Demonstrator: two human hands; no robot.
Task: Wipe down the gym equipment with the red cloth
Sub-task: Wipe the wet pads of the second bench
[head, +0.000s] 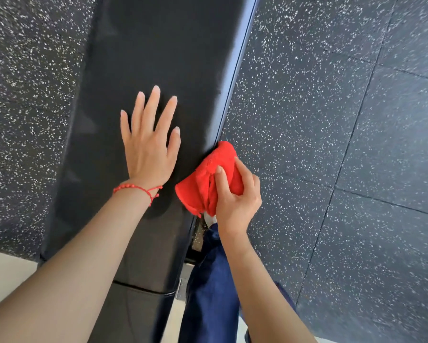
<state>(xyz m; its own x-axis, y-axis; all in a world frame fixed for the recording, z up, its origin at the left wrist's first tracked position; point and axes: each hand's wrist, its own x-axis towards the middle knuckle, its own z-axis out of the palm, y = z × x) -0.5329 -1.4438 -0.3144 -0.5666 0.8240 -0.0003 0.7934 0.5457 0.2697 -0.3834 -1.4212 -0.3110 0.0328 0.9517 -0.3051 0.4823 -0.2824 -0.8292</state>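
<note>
Bare forearms nearest. Red cloth point(211, 178) bunched against right edge of black padded surface point(143, 58), gripped by right hand point(235, 196), fingers point(219, 180) curled round it. Left hand point(150, 144) flat on padding, fingers spread straight, red bracelet point(136, 188) at wrist. Speckled floor point(331, 120) around.

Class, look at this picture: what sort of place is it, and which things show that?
Most likely a gym: a long black padded bench and speckled rubber floor tiles suggest it.
</note>
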